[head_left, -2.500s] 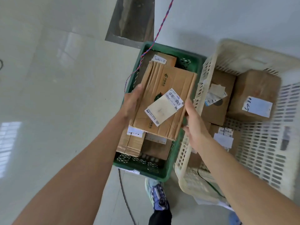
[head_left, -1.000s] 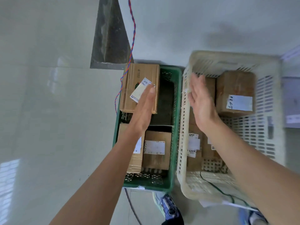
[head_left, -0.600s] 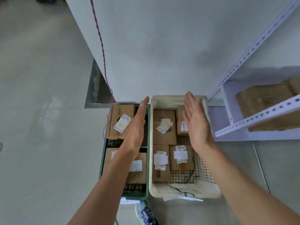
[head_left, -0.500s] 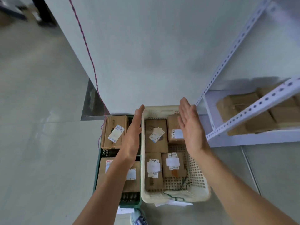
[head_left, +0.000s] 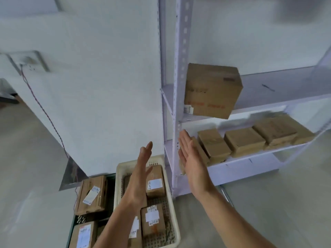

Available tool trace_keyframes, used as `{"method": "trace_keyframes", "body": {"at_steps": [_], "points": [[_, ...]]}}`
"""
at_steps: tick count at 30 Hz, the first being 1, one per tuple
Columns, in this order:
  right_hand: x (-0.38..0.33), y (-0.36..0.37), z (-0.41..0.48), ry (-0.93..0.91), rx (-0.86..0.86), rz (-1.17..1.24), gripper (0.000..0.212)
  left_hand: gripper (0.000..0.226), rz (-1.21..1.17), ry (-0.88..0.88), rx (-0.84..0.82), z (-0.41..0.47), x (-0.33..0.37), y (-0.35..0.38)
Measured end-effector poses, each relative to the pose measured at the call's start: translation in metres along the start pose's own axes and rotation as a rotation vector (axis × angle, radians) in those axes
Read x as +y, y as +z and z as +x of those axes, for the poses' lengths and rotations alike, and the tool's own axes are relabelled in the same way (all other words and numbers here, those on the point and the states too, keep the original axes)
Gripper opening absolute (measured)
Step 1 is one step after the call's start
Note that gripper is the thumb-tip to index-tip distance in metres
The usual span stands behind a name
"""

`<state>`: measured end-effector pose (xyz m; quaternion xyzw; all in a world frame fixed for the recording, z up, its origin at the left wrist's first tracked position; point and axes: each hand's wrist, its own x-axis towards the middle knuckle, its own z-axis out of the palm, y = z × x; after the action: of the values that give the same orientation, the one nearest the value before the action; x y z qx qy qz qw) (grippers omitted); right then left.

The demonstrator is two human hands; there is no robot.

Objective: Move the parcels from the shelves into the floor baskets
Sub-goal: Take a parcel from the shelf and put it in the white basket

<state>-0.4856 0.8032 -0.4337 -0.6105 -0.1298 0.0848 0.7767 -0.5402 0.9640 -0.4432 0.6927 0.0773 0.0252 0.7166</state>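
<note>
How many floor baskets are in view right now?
2. The cream basket sits on the floor beside the shelf post; the green basket sits against its left side, partly cut off by the frame's bottom edge.

My left hand (head_left: 141,178) covers part of the parcels in the cream basket (head_left: 119,178). The green basket (head_left: 74,224) runs off the bottom edge. My right hand (head_left: 192,158) hides the parcel at the lower shelf's (head_left: 250,159) left end. The big box's (head_left: 213,90) print is too blurred to read.
</note>
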Motion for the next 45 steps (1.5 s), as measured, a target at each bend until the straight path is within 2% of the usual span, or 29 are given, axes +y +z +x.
{"method": "trace_keyframes", "body": {"at_steps": [2,6,10,12,14,15,16,18,21,23,26,28,32,35,37,40,43,45], "points": [[-0.024,-0.033,-0.010,-0.025,0.027,0.001,0.081,0.081,0.003,0.017,-0.019,-0.004,0.023,0.036],[-0.067,-0.084,-0.020,-0.080,0.109,0.015,0.080,0.081,0.025,0.066,-0.059,0.002,0.063,0.088],[-0.105,-0.126,-0.015,-0.090,0.166,0.075,0.055,0.092,0.084,0.169,-0.083,0.021,0.095,0.122],[-0.121,-0.139,-0.010,-0.119,0.191,0.045,0.066,0.103,0.089,0.194,-0.080,0.037,0.109,0.135],[-0.134,-0.147,-0.003,-0.138,0.198,0.025,0.087,0.082,0.085,0.206,-0.067,0.057,0.121,0.147],[-0.139,-0.153,0.004,-0.141,0.200,0.015,0.091,0.068,0.090,0.210,-0.069,0.069,0.127,0.154],[-0.141,-0.159,0.011,-0.146,0.204,-0.001,0.088,0.057,0.095,0.208,-0.080,0.082,0.134,0.160],[-0.145,-0.173,0.031,-0.146,0.224,-0.025,0.077,0.054,0.112,0.220,-0.083,0.106,0.152,0.172],[-0.152,-0.190,0.064,-0.146,0.251,-0.043,0.075,0.087,0.125,0.240,-0.036,0.143,0.178,0.184],[-0.159,-0.198,0.088,-0.141,0.246,-0.063,0.082,0.095,0.177,0.265,0.015,0.170,0.191,0.188],[-0.161,-0.210,0.119,-0.146,0.245,-0.072,0.079,0.072,0.332,0.328,0.087,0.207,0.201,0.188],[-0.161,-0.215,0.137,-0.139,0.249,-0.068,0.079,0.065,0.406,0.295,0.117,0.233,0.203,0.184],[-0.152,-0.224,0.163,-0.087,0.221,-0.060,0.083,0.064,0.556,0.115,0.146,0.269,0.198,0.175],[-0.142,-0.233,0.183,-0.039,0.183,-0.055,0.084,0.064,0.761,0.034,0.178,0.285,0.201,0.181],[-0.137,-0.241,0.197,-0.002,0.150,-0.036,0.084,0.062,0.809,-0.014,0.170,0.292,0.202,0.187],[-0.133,-0.250,0.216,0.037,0.081,-0.031,0.086,0.069,0.744,-0.101,0.184,0.295,0.199,0.187],[-0.134,-0.266,0.234,0.050,-0.024,-0.038,0.062,0.091,0.509,-0.203,0.282,0.295,0.200,0.188],[-0.139,-0.276,0.246,0.060,-0.068,-0.029,0.053,0.093,0.420,-0.237,0.298,0.294,0.199,0.190]]}}
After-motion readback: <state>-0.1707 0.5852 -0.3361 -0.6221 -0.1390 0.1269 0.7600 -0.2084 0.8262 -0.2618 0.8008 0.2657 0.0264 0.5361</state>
